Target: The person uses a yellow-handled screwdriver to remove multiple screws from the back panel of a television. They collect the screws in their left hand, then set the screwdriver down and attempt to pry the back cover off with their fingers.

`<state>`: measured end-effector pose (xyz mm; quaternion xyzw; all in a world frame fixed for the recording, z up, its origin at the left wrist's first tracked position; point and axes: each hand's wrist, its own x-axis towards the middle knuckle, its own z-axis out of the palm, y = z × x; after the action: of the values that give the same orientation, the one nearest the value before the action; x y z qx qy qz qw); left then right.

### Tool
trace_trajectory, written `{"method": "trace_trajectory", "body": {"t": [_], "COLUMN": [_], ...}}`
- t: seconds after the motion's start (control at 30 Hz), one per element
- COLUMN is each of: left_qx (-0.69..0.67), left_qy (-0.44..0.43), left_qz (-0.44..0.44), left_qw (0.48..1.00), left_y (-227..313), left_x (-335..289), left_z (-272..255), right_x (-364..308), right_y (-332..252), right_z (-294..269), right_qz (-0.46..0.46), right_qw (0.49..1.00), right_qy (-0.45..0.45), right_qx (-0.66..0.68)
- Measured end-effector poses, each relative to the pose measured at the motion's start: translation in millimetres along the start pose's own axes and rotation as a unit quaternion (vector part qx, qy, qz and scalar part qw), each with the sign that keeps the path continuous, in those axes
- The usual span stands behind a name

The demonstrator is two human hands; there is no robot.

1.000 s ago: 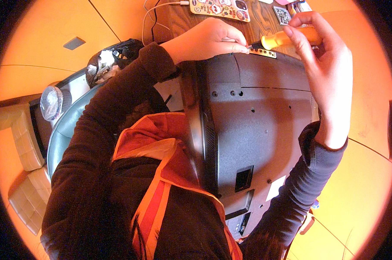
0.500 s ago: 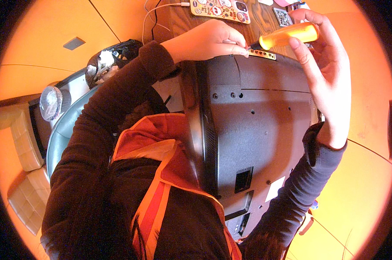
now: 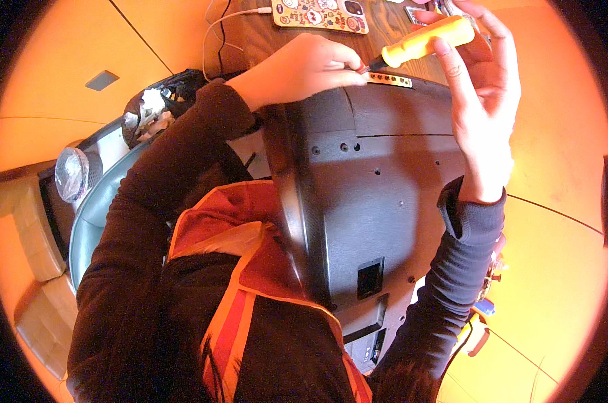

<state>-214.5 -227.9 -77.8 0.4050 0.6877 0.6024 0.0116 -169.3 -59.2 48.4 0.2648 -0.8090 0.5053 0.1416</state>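
Observation:
In my right hand (image 3: 482,94) is a screwdriver with a yellow handle (image 3: 428,41), held between thumb and fingers. Its dark front end points left, toward my left hand (image 3: 307,70). The left fingers are pinched together around the tip, where a small reddish bit shows; what exactly they grip is hidden. Just below the fingertips lies a yellowish metal strip with a row of holes (image 3: 390,80), at the top edge of a black panel (image 3: 391,201). The panel looks like the back of a television, with screw holes and a socket recess.
A phone in a patterned case (image 3: 320,15), with a white cable plugged in, lies on the wooden table (image 3: 257,41) beyond the panel. A black bag with crumpled paper (image 3: 149,114) and a teal chair (image 3: 95,215) are at the left. A blue-and-yellow item (image 3: 482,316) sits near my right forearm.
The whole scene has shifted left and slightly up in the view. Both hands stay at the strip, the screwdriver still in my right hand.

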Motion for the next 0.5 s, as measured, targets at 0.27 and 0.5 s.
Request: {"method": "trace_trajectory", "body": {"t": [0.27, 0.5], "left_qx": [0.04, -0.02], "left_qy": [-0.056, -0.06], "left_qz": [-0.103, -0.076], "left_qw": [0.992, 0.995], "left_y": [7, 8], "left_x": [-1, 1], "left_z": [-6, -7], "right_x": [-6, -19], "right_y": [24, 37], "right_z": [10, 28], "right_qz": [0.004, -0.036], "right_qw": [0.996, 0.993], "right_qy": [0.085, 0.114], "right_qx": [-0.032, 0.025]}}
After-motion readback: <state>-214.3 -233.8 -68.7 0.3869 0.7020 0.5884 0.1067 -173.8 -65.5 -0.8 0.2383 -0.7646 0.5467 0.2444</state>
